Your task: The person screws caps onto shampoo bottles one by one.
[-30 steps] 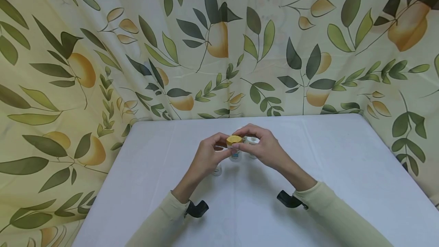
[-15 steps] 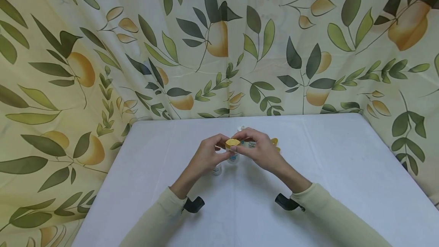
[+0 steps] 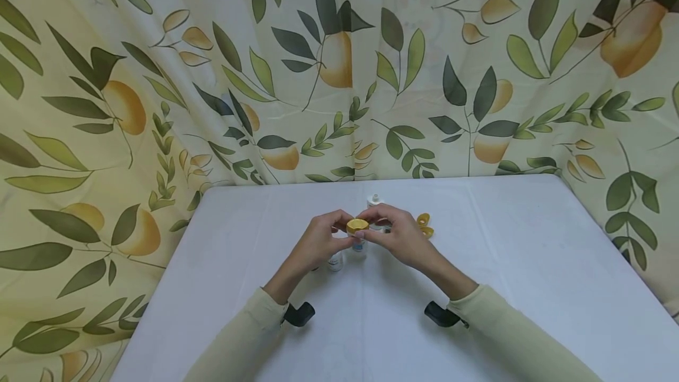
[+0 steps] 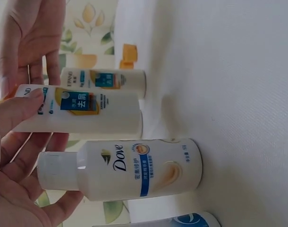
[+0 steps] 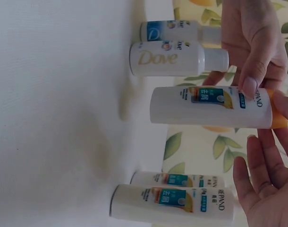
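A white shampoo bottle with a blue-and-yellow label stands upright between my hands, its yellow cap on top. My left hand grips the bottle's upper part, thumb across the label. With thumb and fingers, my right hand pinches the cap from the other side. In the right wrist view, the remaining right fingers spread below the cap. I cannot tell whether the bottle's base touches the table.
Two similar white bottles stand by my right hand; one shows a bare nozzle top. Yellow caps lie right of them. Dove bottles stand close to my left hand. A white cloth covers the table, with a patterned curtain behind.
Both hands have lowered slightly toward me with the bottle, still holding it and its cap. The bottle behind and the loose yellow caps have come into view past my right hand.
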Motion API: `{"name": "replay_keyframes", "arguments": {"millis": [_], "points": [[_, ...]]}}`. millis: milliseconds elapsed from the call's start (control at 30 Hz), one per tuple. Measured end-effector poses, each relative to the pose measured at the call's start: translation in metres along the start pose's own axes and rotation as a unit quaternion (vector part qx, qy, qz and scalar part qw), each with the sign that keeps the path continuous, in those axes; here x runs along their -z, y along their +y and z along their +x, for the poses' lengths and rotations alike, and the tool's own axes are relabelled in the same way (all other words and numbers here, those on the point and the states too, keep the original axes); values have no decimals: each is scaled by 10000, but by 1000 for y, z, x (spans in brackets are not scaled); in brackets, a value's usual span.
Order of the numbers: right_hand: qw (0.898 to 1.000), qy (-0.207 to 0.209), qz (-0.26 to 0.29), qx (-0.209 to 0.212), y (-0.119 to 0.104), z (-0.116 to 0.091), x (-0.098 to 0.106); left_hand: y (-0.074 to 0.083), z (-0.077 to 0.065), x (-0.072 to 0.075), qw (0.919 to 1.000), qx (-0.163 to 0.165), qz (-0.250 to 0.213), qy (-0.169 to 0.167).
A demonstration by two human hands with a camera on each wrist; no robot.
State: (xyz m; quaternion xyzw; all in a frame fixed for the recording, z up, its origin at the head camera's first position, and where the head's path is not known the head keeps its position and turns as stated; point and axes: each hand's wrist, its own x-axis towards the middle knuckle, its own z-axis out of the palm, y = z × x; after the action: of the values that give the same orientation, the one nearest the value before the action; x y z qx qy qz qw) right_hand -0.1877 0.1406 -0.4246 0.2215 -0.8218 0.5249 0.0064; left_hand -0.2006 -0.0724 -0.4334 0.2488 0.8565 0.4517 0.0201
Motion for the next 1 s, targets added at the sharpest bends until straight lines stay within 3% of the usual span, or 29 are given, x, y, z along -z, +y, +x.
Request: {"name": "replay_keyframes", "arguments": {"millis": [233,467,733,1000], "points": [[9999,-53,-59,-85,2,-2,-1,0,2,-2,9996,19,239,-179],[9997,-101,-188,-139,6,-4,-3,0,4,-4,9951,7,960,-239],[9990,-107,-429,-110,6,-7,-6,1,2,-4,9889,7,1441,-357],[9979,-89,-632,-66,7,-6,-8,0,3,-5,9864,-78,1597,-380]]}}
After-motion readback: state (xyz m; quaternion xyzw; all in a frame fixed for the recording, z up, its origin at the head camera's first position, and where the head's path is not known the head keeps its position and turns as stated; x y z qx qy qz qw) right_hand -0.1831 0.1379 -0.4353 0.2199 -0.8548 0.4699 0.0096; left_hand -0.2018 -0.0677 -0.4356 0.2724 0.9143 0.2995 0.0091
